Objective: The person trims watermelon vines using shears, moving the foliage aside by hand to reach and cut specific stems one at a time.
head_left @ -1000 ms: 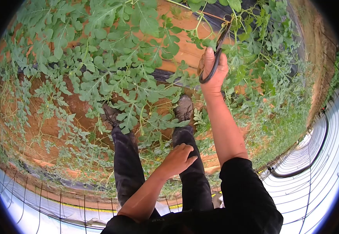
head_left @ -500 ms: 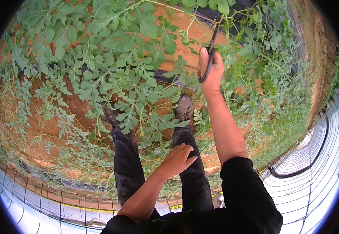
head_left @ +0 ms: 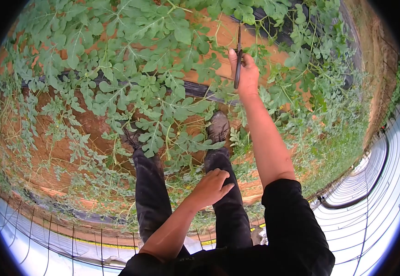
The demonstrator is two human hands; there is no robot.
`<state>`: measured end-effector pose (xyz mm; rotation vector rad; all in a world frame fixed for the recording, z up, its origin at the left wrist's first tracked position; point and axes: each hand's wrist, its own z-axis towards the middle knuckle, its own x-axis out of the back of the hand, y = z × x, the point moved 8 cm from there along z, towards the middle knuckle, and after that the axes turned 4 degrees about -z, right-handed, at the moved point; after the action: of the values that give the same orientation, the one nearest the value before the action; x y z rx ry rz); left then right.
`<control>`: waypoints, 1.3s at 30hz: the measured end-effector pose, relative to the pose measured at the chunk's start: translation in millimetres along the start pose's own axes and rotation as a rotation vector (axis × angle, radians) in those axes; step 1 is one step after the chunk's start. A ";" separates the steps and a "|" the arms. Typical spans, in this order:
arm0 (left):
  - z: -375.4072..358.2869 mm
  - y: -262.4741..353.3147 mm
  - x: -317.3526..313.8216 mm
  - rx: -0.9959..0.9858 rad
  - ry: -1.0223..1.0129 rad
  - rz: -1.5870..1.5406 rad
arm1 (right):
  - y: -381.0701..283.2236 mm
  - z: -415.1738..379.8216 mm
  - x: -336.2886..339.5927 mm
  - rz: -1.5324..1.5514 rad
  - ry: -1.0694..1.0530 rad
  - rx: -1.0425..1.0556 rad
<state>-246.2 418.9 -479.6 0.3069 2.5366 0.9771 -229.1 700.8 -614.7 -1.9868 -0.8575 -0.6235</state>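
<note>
My right hand (head_left: 247, 76) is closed round a pair of dark scissors (head_left: 238, 69), the slim blades pointing up and away from me. Beside the blade tips are lobed green leaves (head_left: 243, 14) and thin stems of vines that look like watermelon. My left hand (head_left: 213, 187) rests on my right knee, its fingers curled under and the thumb a little apart. Nothing shows in it.
Leafy vines (head_left: 131, 55) spread across brown soil (head_left: 84, 124) and strips of black plastic film (head_left: 195, 89). My shoes (head_left: 218, 126) stand among the leaves. Curved greenhouse ribs (head_left: 347, 221) and pale sheeting lie at the right and bottom edges.
My right hand has shifted slightly left, and the scissors have turned more upright, their loop now seen edge-on. The leaves near the tips have moved. My left hand stays on the knee.
</note>
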 end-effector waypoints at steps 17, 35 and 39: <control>0.1 0.2 3.1 -0.045 0.095 -0.031 | -44.7 -14.3 -38.7 -0.020 -0.191 0.054; -5.7 5.8 6.5 -0.094 0.103 -0.077 | -100.5 -35.7 -141.8 -0.926 -0.451 0.483; -8.6 7.8 10.8 -0.120 0.133 -0.084 | -102.3 -43.8 -138.1 -0.943 -0.488 0.481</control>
<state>-259.2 423.2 -471.7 0.1033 2.5713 1.1454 -399.8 657.6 -635.9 -1.2225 -2.0665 -0.3589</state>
